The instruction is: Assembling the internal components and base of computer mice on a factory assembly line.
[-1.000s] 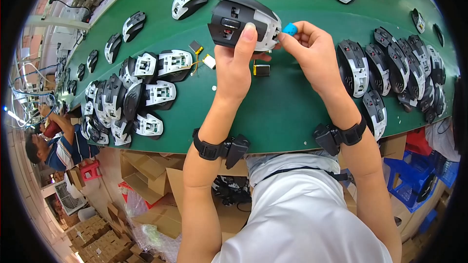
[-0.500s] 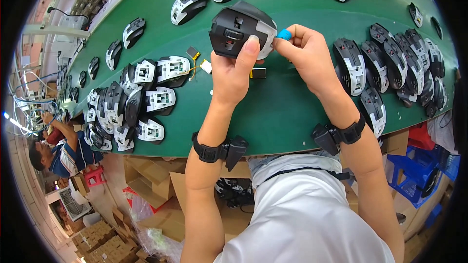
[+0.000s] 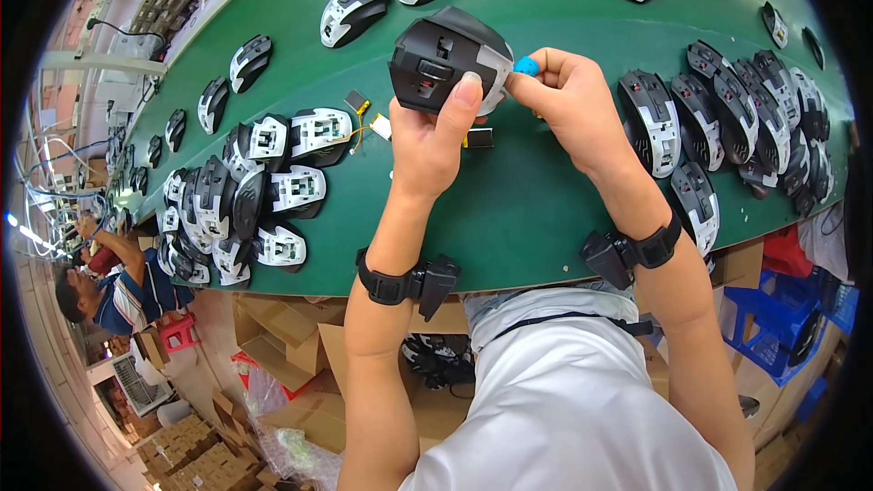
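Observation:
A black computer mouse [image 3: 427,91] with a white-grey rear part is gripped in my left hand [image 3: 430,141], raised over the table, its scroll wheel showing and my thumb on its side. Beside the white end of this mouse, my right hand [image 3: 568,100] pinches a small bright blue piece [image 3: 526,65] between thumb and fingers. What kind of piece it is, and whether it touches the mouse, I cannot make out. Below the held mouse lies a small black battery pack [image 3: 478,138] with a yellow end. Another battery pack [image 3: 357,102] with thin wires lies left of it.
On the green table [image 3: 509,218], partly built mice cluster at the left [image 3: 214,195] and the right [image 3: 764,118]. Several more mice [image 3: 355,12] stand along the far side. Cardboard boxes [image 3: 282,327] sit below the front edge. A co-worker [image 3: 123,295] is at the far left.
The held mouse has tilted slightly and shifted a little left with my left hand. My right hand and the blue piece have moved only slightly.

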`<state>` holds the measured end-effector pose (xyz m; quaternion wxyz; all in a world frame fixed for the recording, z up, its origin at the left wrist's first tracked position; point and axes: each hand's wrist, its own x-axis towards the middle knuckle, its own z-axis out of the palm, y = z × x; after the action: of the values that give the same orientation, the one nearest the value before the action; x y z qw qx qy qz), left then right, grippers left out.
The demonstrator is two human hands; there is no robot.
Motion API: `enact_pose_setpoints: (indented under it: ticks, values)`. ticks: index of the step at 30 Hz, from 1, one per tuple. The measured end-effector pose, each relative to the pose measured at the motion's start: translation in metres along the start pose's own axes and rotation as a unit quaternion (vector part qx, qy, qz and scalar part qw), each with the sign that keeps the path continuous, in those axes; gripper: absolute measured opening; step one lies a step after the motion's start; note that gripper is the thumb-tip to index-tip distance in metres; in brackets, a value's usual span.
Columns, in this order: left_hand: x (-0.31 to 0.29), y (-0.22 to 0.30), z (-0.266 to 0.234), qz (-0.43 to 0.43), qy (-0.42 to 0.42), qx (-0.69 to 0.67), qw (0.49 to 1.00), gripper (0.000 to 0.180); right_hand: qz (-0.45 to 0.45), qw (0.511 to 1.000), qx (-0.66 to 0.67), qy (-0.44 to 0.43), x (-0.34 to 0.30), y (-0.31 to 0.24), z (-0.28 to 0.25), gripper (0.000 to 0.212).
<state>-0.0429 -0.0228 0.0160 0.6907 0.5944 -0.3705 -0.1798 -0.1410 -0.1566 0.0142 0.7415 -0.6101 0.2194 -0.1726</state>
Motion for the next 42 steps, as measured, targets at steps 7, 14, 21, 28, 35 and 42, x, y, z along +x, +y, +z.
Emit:
enact_pose_setpoints:
  ticks: [7,14,21,28,35,42]
  values:
    - [-0.001,0.000,-0.003,-0.027,0.009,-0.014,0.999,0.034,-0.027,0.999,-0.002,0.025,0.002,0.005,0.004,0.012]
    - [0.000,0.001,0.005,-0.052,0.038,-0.088,0.994,0.032,-0.053,0.998,-0.017,0.039,0.005,0.008,0.003,0.015]
    - [-0.001,-0.005,0.003,-0.059,0.049,-0.094,0.993,0.032,-0.069,0.995,-0.057,0.046,0.005,0.010,0.003,0.015]
    - [0.003,0.003,0.001,-0.066,0.052,-0.122,0.989,0.036,-0.046,0.998,-0.023,0.036,0.002,-0.001,-0.001,0.025]
    - [0.005,0.006,-0.003,-0.087,0.031,-0.098,0.991,0.040,0.046,0.995,0.050,-0.078,0.001,-0.004,-0.002,0.025]
    - [0.005,0.007,-0.003,-0.094,0.046,-0.087,0.991,0.041,0.055,0.991,0.100,-0.070,-0.003,0.000,0.009,0.023]
